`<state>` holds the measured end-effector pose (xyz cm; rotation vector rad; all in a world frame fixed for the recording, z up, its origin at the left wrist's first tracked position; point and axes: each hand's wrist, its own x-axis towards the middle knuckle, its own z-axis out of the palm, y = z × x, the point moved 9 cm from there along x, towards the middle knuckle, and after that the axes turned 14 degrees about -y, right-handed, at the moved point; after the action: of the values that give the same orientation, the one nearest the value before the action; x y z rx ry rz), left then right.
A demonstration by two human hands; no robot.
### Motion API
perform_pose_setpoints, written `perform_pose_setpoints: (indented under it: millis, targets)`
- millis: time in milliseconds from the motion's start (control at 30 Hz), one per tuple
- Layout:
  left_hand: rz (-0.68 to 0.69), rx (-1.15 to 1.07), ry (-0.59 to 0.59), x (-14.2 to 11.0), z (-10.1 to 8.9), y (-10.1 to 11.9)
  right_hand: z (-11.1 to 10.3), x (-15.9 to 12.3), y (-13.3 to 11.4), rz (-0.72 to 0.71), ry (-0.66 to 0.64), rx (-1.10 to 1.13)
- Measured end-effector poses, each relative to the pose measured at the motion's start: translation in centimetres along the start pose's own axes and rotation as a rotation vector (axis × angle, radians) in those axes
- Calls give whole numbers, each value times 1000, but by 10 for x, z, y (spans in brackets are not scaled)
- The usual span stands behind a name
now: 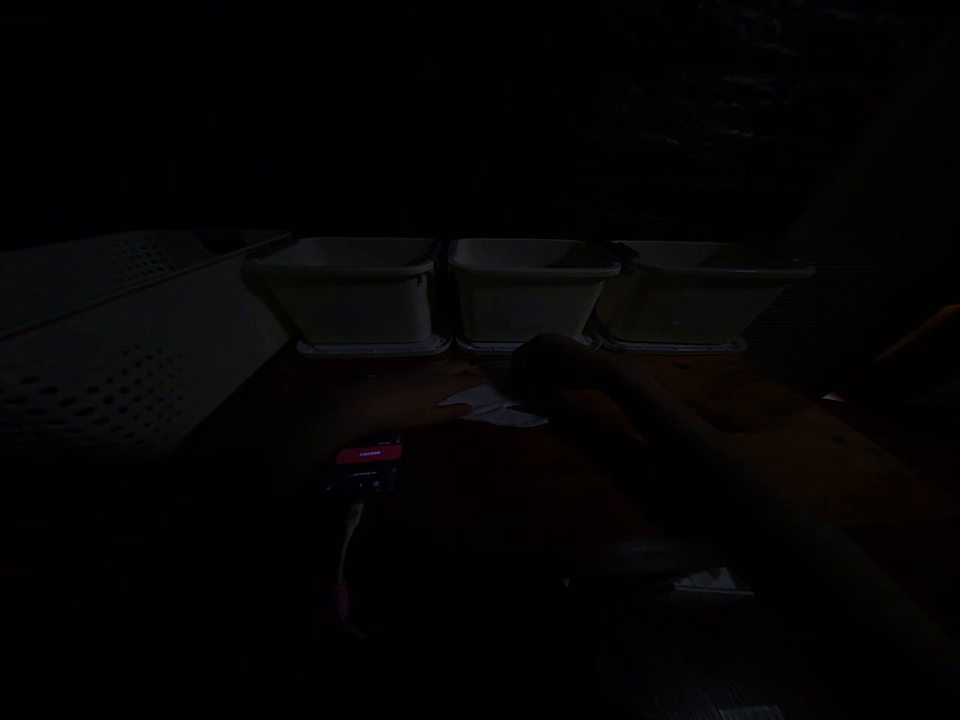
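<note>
The picture is very dark. My right hand (559,385) reaches forward from the lower right over a wooden table (787,440), resting on or just above a small white paper piece (491,405). Its fingers are lost in the dark, so open or closed cannot be made out. Three white rectangular tubs stand in a row behind it: left tub (352,295), middle tub (525,295), right tub (690,295). My left hand is not in view.
A phone (367,465) with a lit red band lies left of the hand, a pale cable (346,555) trailing toward me. A large white perforated crate (112,340) fills the left side. Another pale scrap (709,580) lies near my forearm.
</note>
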<state>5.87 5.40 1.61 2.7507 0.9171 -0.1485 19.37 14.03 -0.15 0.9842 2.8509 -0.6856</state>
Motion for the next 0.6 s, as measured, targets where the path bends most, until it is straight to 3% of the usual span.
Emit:
perform_pose_setpoints:
  millis: [433,600]
  targets:
    - [-9,35,1,0,1,1,-10,-11,-7,130,32,-136]
    - [-3,37,-9,2,4,-3,-21,-17,-20,24,180,-52]
